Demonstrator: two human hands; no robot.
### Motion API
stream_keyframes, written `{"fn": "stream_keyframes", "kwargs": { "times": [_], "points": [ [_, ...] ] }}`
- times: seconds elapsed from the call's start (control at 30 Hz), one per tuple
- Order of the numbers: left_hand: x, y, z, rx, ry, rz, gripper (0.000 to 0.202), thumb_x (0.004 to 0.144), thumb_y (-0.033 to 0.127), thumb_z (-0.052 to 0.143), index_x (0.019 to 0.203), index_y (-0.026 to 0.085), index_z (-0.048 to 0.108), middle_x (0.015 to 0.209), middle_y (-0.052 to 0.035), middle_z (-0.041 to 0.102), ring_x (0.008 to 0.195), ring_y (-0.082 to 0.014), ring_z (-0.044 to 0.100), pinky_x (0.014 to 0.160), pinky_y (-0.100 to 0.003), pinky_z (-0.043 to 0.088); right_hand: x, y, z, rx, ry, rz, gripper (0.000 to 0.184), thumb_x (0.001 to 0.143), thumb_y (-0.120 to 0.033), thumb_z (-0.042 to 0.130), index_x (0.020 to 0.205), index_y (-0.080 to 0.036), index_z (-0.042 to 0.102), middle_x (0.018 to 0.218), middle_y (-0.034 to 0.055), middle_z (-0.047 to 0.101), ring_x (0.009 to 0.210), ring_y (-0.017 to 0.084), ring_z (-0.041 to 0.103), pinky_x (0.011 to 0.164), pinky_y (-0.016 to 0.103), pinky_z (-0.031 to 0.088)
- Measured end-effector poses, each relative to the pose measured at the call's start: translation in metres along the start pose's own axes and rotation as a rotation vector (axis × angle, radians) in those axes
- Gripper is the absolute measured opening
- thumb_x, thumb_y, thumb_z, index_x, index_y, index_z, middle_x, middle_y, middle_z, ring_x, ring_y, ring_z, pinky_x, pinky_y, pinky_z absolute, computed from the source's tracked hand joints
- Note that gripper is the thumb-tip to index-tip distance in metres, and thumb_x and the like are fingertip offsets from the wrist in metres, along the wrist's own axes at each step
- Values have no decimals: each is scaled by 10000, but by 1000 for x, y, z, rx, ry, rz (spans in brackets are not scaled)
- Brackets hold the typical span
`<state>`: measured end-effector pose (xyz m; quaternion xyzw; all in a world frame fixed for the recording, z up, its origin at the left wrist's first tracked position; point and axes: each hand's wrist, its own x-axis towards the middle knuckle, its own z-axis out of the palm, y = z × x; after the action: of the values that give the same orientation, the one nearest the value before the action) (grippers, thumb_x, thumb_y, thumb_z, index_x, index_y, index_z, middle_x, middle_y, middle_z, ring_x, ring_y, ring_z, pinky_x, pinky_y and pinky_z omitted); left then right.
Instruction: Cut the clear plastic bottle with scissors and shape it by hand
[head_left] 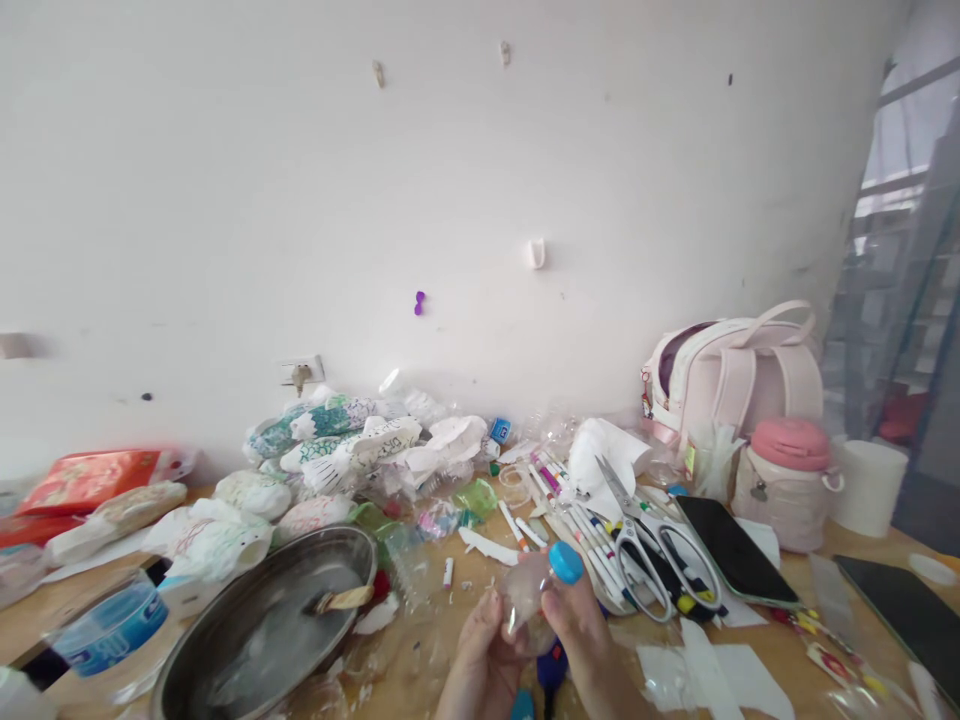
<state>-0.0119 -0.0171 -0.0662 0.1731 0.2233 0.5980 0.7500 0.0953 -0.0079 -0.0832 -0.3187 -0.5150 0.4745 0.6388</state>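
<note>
Between my two hands is a clear plastic bottle part (521, 592) with a blue screw cap (565, 563) tilted up to the right. My left hand (484, 645) grips its left side, fingers curled round it. On the other side, my right hand (583, 630) closes on it just below the cap, thumb towards me. Whether the bottle is whole or cut is hard to see. Below the hands lies a dark blue object (551, 668), partly covered. Grey-handled scissors (637, 540) lie to the right on a heap of markers (592, 540).
At left stands an oval metal basin (176, 655) with cloudy liquid and a brush (345, 599). Paper-wrapped, coloured bottles (337, 440) pile up behind it. A phone (739, 550), a pink-lidded jar (784, 490), a paper roll (870, 487) and a pink backpack (750, 370) occupy the right.
</note>
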Motion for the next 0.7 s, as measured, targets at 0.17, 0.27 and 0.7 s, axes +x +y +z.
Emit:
{"fn": "stream_keyframes", "kwargs": {
  "times": [0.17, 0.27, 0.7],
  "points": [
    [-2, 2, 1, 11, -5, -1, 242, 559, 339, 859, 611, 157, 707, 459, 57, 562, 459, -59, 481, 510, -173, 392, 1, 6, -1, 11, 0, -37, 541, 832, -554, 598, 1273, -291, 428, 1109, 54, 642, 1037, 234, 595, 935, 338, 446],
    [0, -2, -2, 35, -35, -60, 273, 593, 406, 826, 669, 167, 717, 504, 45, 587, 497, -81, 506, 556, -202, 415, 3, 9, 0, 41, -37, -31, 621, 782, -551, 664, 1279, -264, 426, 1039, 71, 664, 940, 236, 637, 821, 330, 510],
    [4, -12, -8, 221, -52, 87, 319, 552, 292, 846, 820, 184, 711, 705, -28, 705, 674, -186, 657, 643, -262, 500, 7, 22, 5, 4, -5, -85, 638, 708, -144, 556, 1280, -250, 294, 952, 52, 689, 890, 222, 671, 851, 353, 522]
  ]
}}
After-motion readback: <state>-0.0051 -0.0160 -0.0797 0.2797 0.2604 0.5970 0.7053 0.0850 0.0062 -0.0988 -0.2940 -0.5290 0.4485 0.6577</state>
